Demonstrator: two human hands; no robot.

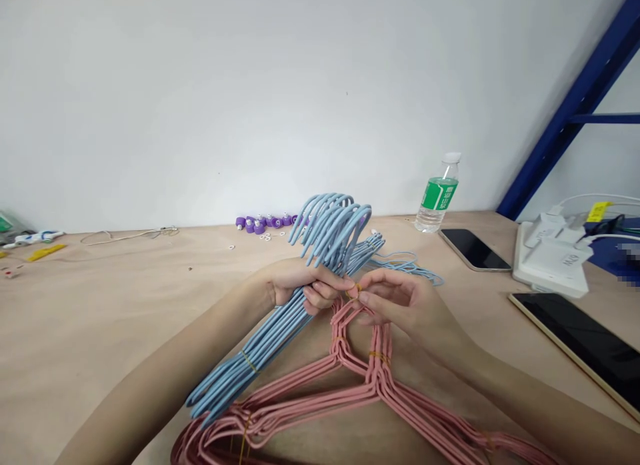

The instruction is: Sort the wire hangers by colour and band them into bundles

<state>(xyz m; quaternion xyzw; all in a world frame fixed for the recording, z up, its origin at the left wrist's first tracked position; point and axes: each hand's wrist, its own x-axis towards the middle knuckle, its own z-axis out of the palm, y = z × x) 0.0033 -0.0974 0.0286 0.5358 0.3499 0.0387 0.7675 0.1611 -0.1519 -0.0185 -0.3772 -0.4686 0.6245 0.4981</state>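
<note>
A bundle of light blue clothes hangers [273, 335] slants across the middle, its hooks [333, 228] pointing up. My left hand [310, 288] is closed around its neck, just below the hooks. A thin yellow band [245, 358] circles the bundle's lower end. My right hand [400, 301] pinches another small yellow band [356, 290] against the left fingertips; whether this one loops the hangers is hidden. Below both hands lie pink hangers [320, 395] in stacks, tied with yellow bands at the necks and arms.
More blue hangers [400, 261] lie behind my hands. Purple caps [270, 222] and small white rings sit near the wall. At right stand a water bottle [437, 195], a phone [475, 249], a larger dark-screened device [590, 345] and a power strip with chargers [550, 251].
</note>
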